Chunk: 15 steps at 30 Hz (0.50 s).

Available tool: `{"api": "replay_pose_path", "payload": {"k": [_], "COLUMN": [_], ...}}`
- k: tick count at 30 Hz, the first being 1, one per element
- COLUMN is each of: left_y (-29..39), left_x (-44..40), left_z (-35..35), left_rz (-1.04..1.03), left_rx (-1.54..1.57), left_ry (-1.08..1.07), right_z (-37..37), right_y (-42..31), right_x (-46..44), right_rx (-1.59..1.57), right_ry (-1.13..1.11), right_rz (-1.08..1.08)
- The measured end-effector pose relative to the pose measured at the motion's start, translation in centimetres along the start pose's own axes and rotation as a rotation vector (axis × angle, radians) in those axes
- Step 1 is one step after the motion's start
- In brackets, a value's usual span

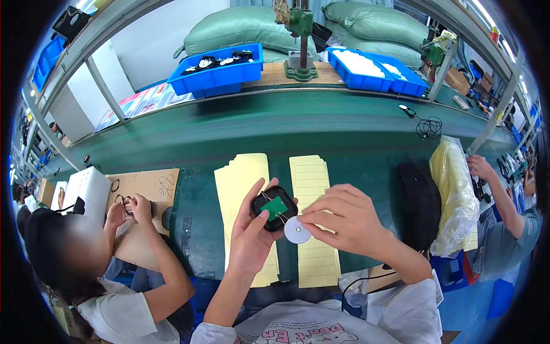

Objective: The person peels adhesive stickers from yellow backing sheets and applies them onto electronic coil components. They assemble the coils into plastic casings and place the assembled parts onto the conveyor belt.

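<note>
My left hand (pixel 255 232) is wrapped around a black plastic housing (pixel 261 202), its open side facing up. Inside the housing lies a green circuit board (pixel 275 208), with my left thumb at its edge. Thin wires run from the board to a round white disc (pixel 297 230) with a small spot at its centre. My right hand (pixel 344 221) pinches the disc's edge between thumb and fingers, just right of the housing. Beneath both hands are two stacks of yellow paper sheets, a left stack (pixel 243 172) and a right stack (pixel 312 261).
Across the green bench (pixel 197 172) runs a conveyor belt (pixel 286 120). Behind it stand a blue bin (pixel 220 74) of black parts, a green press (pixel 301 63) and blue bins (pixel 364 80) of white parts. A black bag (pixel 415 206) lies right. Co-workers sit on both sides.
</note>
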<state>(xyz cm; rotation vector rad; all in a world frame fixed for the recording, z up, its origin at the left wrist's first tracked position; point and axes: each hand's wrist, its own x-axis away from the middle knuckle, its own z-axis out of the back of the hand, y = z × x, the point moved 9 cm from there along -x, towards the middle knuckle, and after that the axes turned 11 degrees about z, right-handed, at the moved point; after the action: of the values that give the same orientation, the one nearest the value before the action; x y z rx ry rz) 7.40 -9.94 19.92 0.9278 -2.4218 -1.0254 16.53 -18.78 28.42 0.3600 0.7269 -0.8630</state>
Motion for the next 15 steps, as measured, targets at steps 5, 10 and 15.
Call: {"api": "replay_pose_path", "payload": {"k": [5, 10, 15], "left_y": [0.7, 2.5, 6.9], "left_x": [0.9, 4.1, 4.5], "left_z": [0.0, 0.2, 3.0], "left_rz": [-0.252, -0.297, -0.383], "left_rx": [-0.035, -0.496, -0.797], "left_ry": [0.065, 0.128, 0.263], "right_z": [-2.3, -1.3, -0.4], "right_y": [2.8, 3.9, 3.0], "right_x": [3.4, 1.3, -3.2], "right_rx": [-0.489, -0.621, -0.546], "right_ry": [0.041, 0.006, -0.258], "right_rz": [-0.643, -0.601, -0.303]}}
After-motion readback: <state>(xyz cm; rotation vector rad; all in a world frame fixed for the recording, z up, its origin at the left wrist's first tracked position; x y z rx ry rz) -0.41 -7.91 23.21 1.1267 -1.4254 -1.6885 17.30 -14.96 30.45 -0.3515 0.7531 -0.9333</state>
